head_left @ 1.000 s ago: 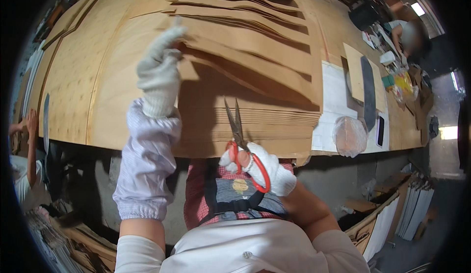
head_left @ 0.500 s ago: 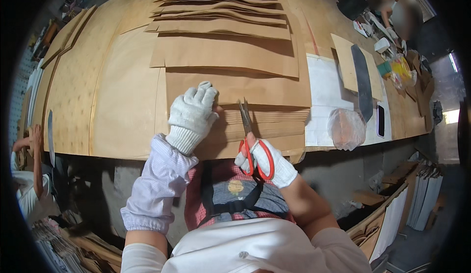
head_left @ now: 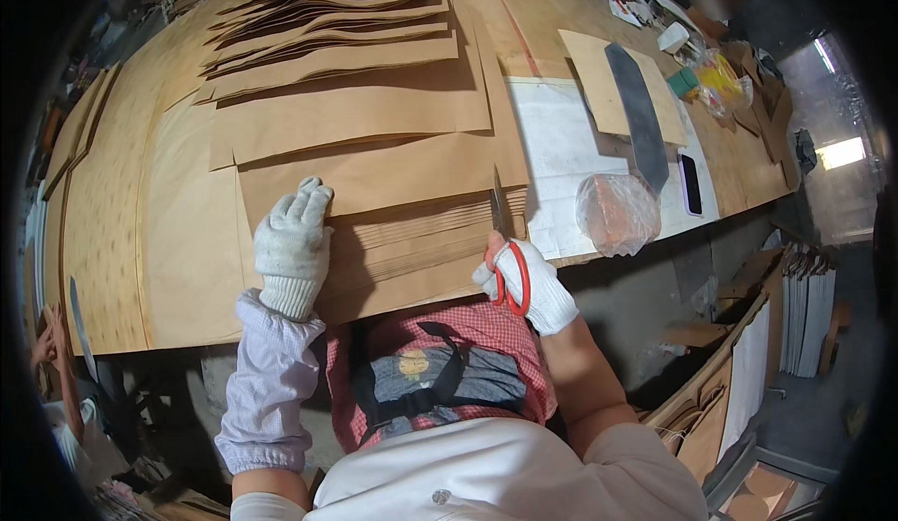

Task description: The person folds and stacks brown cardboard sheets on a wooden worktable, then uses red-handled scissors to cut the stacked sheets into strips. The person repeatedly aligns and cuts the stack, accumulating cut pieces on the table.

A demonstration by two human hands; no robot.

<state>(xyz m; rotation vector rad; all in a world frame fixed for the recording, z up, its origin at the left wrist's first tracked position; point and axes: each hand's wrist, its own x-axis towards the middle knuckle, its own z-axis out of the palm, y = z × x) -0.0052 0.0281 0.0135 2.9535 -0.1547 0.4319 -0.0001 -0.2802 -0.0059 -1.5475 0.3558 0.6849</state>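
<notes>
Scissors point(head_left: 499, 210) moved nearer the right edge of brown sheets point(head_left: 374, 173).

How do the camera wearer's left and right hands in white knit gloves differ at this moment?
The left hand has its fingers extended over brown paper sheets; the right hand grips red-handled metal scissors. A pale lilac fabric sleeve follows the left hand; bare forearm follows the right hand. Both are gloved in white knit.

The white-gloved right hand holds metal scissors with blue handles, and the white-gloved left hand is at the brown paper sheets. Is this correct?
Not quite: in the head view, the metal scissors have red handles, not blue. The white-gloved right hand holds them, and the white-gloved left hand is at the brown paper sheets.
</notes>
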